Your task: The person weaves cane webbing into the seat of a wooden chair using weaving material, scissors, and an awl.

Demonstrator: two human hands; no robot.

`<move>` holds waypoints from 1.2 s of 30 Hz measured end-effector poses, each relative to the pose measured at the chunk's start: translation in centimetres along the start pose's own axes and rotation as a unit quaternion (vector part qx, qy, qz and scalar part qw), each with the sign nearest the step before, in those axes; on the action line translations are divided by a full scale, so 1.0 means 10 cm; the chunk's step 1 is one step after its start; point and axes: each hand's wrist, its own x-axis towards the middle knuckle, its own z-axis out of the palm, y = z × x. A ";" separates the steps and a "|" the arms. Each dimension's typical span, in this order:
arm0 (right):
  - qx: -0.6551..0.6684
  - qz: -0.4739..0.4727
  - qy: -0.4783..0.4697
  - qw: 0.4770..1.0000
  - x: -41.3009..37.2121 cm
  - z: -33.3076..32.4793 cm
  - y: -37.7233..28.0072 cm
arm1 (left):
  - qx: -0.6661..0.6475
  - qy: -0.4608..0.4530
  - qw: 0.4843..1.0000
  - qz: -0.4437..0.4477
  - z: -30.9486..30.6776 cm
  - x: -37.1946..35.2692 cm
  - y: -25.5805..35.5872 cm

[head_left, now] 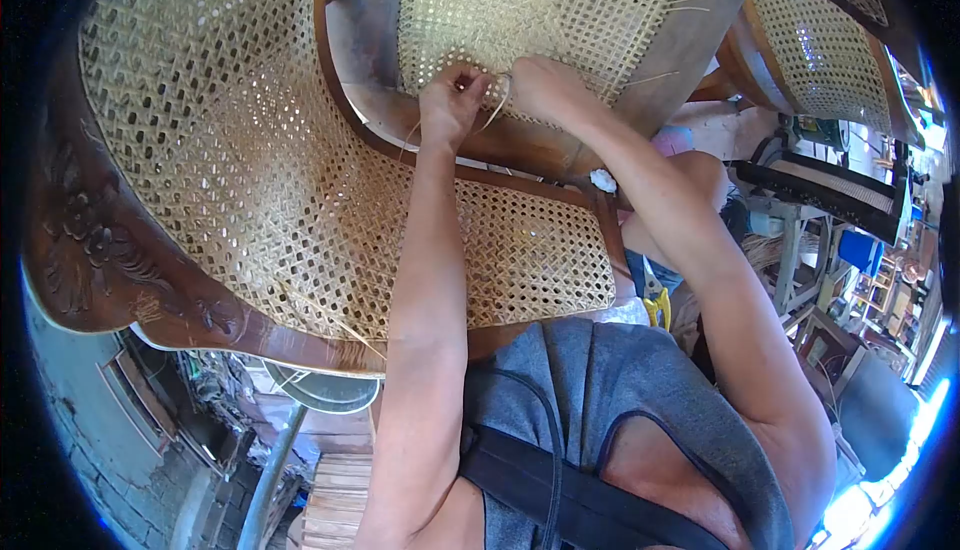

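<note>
A woven cane seat panel [540, 20] lies in a wooden frame at the top middle, with loose strand ends along its right edge. At its lower edge my left hand [452, 105] is closed, thumb and fingertips together, on a thin cane strand [497, 105] that loops between the hands. My right hand [543, 88] rests just right of it on the weave, its fingers curled and partly hidden. A curved, woven cane backrest [250, 150] with a carved dark wooden frame [100, 250] spreads out on the left and below my hands.
Another cane-backed chair [815, 50] stands at the upper right. Beside my right forearm are a white wad [603, 181] and a yellow-handled tool [657, 308]. A wooden bench frame [820, 185] and a blue container [860, 252] are on the right. A round stool [325, 390] stands below the backrest.
</note>
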 end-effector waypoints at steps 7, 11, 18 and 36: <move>-0.032 -0.021 -0.024 0.999 0.08 -0.01 -0.01 | 0.073 0.018 0.995 0.068 0.06 0.05 0.06; -0.006 -0.030 -0.061 0.998 0.20 -0.05 0.12 | 0.041 -0.005 0.998 0.039 0.07 0.04 0.06; 0.007 -0.074 -0.107 0.991 0.36 -0.14 0.18 | 0.149 -0.014 0.974 0.168 -0.06 -0.01 0.18; -0.037 0.003 0.030 0.999 0.19 0.13 -0.01 | -0.343 0.022 0.922 -0.176 -0.23 0.02 0.16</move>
